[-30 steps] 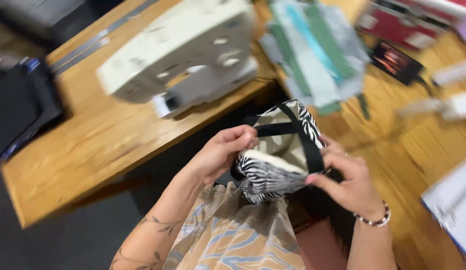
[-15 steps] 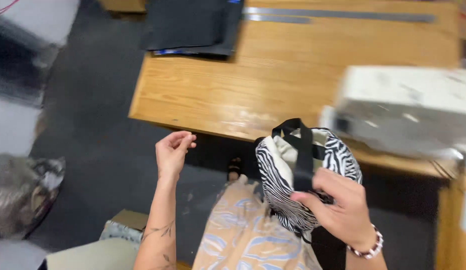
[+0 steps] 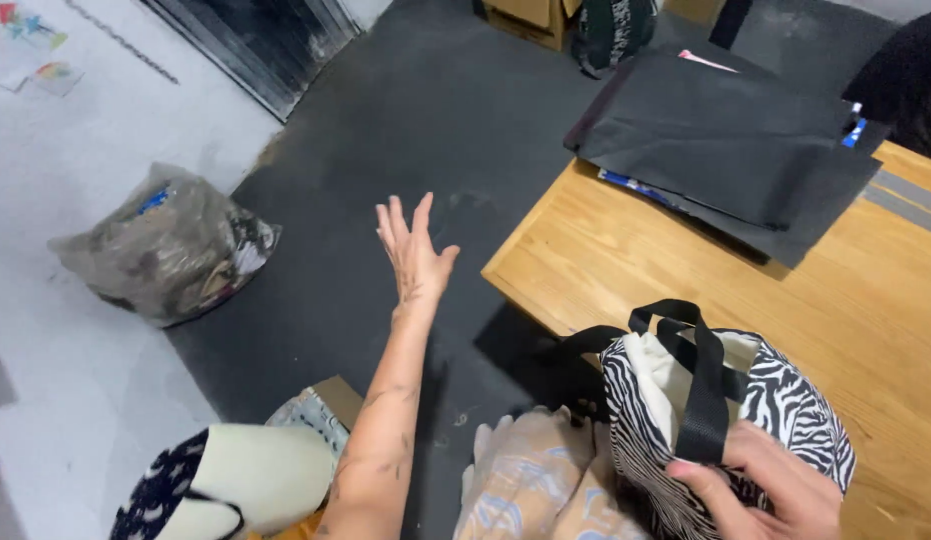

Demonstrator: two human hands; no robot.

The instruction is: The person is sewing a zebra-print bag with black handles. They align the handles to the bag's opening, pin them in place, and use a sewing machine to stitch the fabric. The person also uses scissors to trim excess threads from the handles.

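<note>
1. Dark floor lies beside a wooden desk, with a plastic sack near the wall.
2. Black fabric sheets overhang the desk's far corner.
3. Right hand grips the zebra-striped bag at the desk's near edge.
4. Left hand is spread wide, holding nothing, over the floor.
</note>
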